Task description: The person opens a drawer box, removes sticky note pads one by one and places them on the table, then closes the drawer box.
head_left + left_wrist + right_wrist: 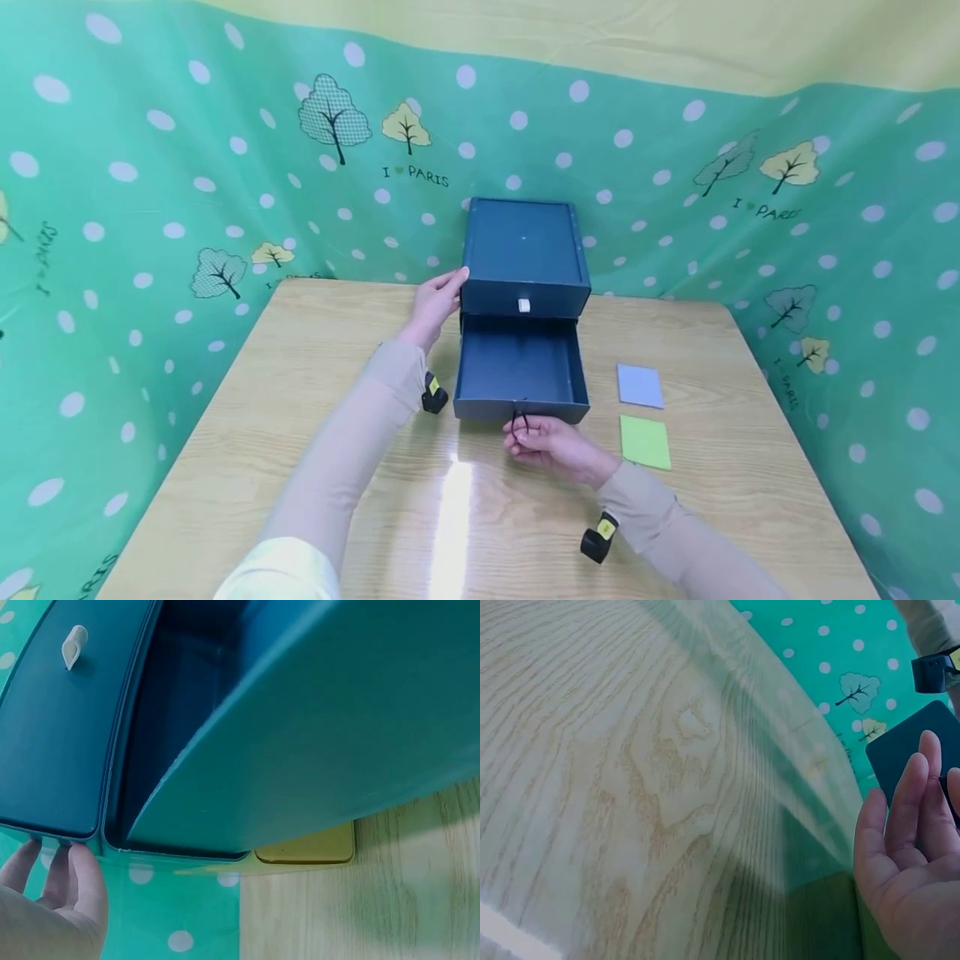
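A dark blue drawer cabinet (527, 242) stands at the back of the table. Its upper drawer, with a white tab (524, 306), is closed. The drawer below (517, 362) is pulled well out, and no objects show inside it. My left hand (437, 302) rests against the cabinet's left side near the top; in the left wrist view its fingertips (84, 859) touch that side. At the front of the pulled-out drawer, my right hand (551, 446) pinches a black cord loop (521, 423). The right wrist view shows that hand's fingers curled beside the dark drawer front (904, 742).
A blue sticky-note pad (640, 386) and a green one (645, 442) lie right of the drawer. A yellow panel (307, 846) shows beneath the pulled-out drawer in the left wrist view. Green dotted cloth (360, 208) hangs behind the wooden table (330, 333).
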A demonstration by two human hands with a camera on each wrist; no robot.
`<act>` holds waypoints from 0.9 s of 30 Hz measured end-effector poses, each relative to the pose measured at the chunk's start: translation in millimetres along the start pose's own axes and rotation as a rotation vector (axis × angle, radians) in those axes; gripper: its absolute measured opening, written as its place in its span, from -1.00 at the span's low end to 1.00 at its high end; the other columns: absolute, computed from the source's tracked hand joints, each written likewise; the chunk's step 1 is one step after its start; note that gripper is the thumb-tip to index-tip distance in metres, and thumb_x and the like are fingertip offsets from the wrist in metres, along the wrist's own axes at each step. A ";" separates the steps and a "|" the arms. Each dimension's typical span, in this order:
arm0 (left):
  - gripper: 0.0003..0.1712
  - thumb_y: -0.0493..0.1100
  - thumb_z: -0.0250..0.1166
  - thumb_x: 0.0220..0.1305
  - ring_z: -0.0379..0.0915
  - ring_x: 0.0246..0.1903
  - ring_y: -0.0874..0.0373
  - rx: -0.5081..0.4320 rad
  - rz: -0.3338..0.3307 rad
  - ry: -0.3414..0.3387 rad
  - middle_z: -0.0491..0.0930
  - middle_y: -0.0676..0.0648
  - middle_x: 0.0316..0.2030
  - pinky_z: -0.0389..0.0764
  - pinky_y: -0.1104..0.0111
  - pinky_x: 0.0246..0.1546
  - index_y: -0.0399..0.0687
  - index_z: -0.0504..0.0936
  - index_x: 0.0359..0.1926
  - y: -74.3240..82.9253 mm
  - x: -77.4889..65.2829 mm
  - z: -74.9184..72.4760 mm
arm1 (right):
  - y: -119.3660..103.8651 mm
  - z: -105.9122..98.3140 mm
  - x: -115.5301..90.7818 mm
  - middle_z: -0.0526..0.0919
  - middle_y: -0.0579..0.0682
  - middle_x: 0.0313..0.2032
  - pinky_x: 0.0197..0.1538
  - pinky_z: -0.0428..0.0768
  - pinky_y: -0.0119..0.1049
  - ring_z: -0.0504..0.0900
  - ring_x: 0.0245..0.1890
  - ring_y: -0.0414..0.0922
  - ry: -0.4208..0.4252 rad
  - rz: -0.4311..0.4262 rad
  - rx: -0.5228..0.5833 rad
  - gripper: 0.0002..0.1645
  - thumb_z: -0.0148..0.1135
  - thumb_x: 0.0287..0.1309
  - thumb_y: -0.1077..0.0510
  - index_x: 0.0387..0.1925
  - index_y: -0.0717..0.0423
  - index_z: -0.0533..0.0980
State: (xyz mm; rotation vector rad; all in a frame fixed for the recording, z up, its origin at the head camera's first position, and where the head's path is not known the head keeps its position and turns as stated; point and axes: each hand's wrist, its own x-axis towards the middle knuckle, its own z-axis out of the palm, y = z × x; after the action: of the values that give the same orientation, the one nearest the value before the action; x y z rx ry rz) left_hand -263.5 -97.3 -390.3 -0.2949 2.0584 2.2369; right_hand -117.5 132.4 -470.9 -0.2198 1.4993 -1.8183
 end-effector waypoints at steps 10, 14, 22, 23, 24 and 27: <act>-0.42 0.04 0.21 0.30 0.38 0.21 0.01 -0.038 0.016 -0.002 0.43 -0.12 0.25 0.45 0.23 0.24 -0.17 0.45 0.25 4.3 0.0 -2.3 | -11.1 -3.6 6.7 0.68 -0.18 -0.19 0.25 0.49 -0.19 0.61 -0.13 -0.28 0.055 -0.024 -0.002 -0.45 -0.04 0.39 0.24 0.24 0.54 0.15; -0.41 0.06 0.22 0.29 0.38 0.21 0.02 -0.033 0.006 -0.001 0.43 -0.11 0.24 0.45 0.24 0.23 -0.15 0.45 0.25 3.2 -0.3 -3.2 | -11.3 -3.1 9.0 0.69 -0.18 -0.19 0.24 0.49 -0.21 0.63 -0.13 -0.29 0.081 -0.019 0.015 -0.45 -0.04 0.39 0.23 0.26 0.52 0.16; -0.39 0.07 0.21 0.30 0.36 0.22 0.01 -0.019 -0.014 0.000 0.41 -0.11 0.26 0.43 0.24 0.25 -0.14 0.43 0.26 3.7 -2.4 -1.4 | -10.5 -4.4 12.7 0.68 -0.15 -0.17 0.33 0.36 -0.09 0.62 -0.05 -0.24 0.122 -0.008 0.042 -0.45 -0.06 0.39 0.24 0.28 0.49 0.14; -0.39 0.07 0.21 0.30 0.36 0.23 0.01 -0.017 -0.014 -0.001 0.40 -0.11 0.26 0.43 0.24 0.25 -0.14 0.42 0.27 3.7 -2.5 -1.0 | -10.8 -4.6 13.2 0.68 -0.14 -0.17 0.34 0.34 -0.08 0.62 -0.04 -0.23 0.126 -0.006 0.045 -0.46 -0.06 0.39 0.25 0.28 0.48 0.15; -0.39 0.07 0.21 0.30 0.35 0.23 0.01 -0.017 -0.014 -0.003 0.40 -0.11 0.27 0.43 0.24 0.25 -0.14 0.42 0.27 3.8 -2.6 -0.7 | -11.0 -4.8 13.6 0.68 -0.14 -0.17 0.34 0.33 -0.07 0.62 -0.05 -0.23 0.130 -0.004 0.047 -0.46 -0.06 0.39 0.25 0.28 0.48 0.15; -0.39 0.06 0.21 0.30 0.35 0.24 0.01 -0.018 -0.020 -0.003 0.39 -0.11 0.28 0.43 0.23 0.25 -0.14 0.41 0.27 3.4 -3.0 -0.3 | -11.2 -5.9 15.3 0.68 -0.14 -0.18 0.36 0.27 -0.02 0.62 -0.06 -0.24 0.136 0.003 0.057 -0.47 -0.07 0.39 0.26 0.29 0.47 0.15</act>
State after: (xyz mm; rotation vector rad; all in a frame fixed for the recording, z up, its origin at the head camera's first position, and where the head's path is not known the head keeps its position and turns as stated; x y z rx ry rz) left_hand -261.3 -97.7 -386.4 -0.3117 2.0263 2.2435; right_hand -136.5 127.4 -467.5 -0.0670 1.5365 -1.9029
